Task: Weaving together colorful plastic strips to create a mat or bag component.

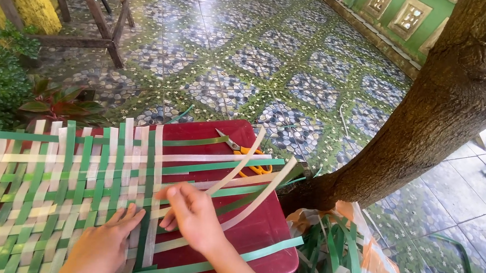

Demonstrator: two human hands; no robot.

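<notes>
The left hand (103, 246) lies flat and open, palm down, fingers spread on the woven mat (46, 198) of green and cream strips, pinning the finished weave just beside the working edge. The right hand (193, 214) sits close to its right, fingers curled around loose cream strips (251, 195) that arc up and away from it; it looks to be pinching them where they meet the last upright strip, though the fingertips themselves are hidden.

To do this well, I judge the flat hand should keep pressing right beside the newest crossing so the rows do not slide, while the other hand feeds each strip over and under in turn and pushes it snug against its neighbour, keeping it flat and untwisted.

Under both hands the mat rests on a dark red plastic lid or box top (254, 237), which serves as the work surface; whether anything is inside cannot be seen. Beyond the right hand, orange-handled scissors (247, 153) lie on that red top. To the right of the right hand and lower, an open bag (375, 260) holds a bundle of spare green strips (331, 252). Past it a tree trunk (433, 107) rises from the patterned tile floor (258, 54).
</notes>
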